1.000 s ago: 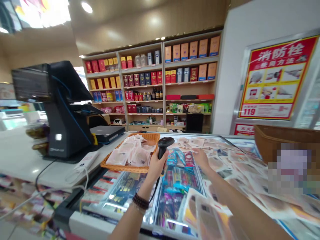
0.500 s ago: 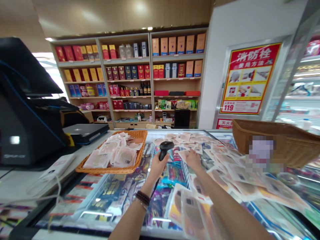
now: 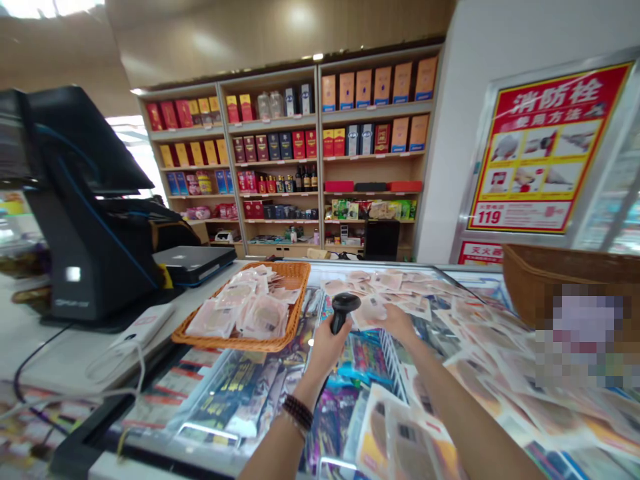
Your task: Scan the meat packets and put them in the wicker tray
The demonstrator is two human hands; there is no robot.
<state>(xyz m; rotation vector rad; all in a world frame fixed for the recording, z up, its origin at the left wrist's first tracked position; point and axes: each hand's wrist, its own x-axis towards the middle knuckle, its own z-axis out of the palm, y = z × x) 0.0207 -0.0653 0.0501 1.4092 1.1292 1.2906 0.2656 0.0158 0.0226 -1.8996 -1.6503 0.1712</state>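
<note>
My left hand (image 3: 327, 350) is shut around the grip of a black handheld barcode scanner (image 3: 343, 310), with a beaded bracelet (image 3: 297, 412) on that wrist. Its head faces right, close to a flat, pale pink sealed packet (image 3: 370, 312). My right hand (image 3: 399, 323) pinches that packet by its edge above the glass-topped freezer (image 3: 235, 393). Many similar packets (image 3: 500, 393) lie scattered across the freezer's right side. A wicker tray (image 3: 235, 344) of more packets stands just left of my left hand.
On the counter (image 3: 65, 353) are a black point-of-sale terminal (image 3: 85, 200), a flat dark device (image 3: 193, 262) and a white power bank (image 3: 143, 327). A wicker basket (image 3: 540, 287) stands at the right, partly hidden by a blurred patch. Product shelves (image 3: 280, 153) fill the back.
My hands have drawn closer together, bringing the scanner nearer the packet in my right hand. The view has shifted slightly, and the basket sits further right.
</note>
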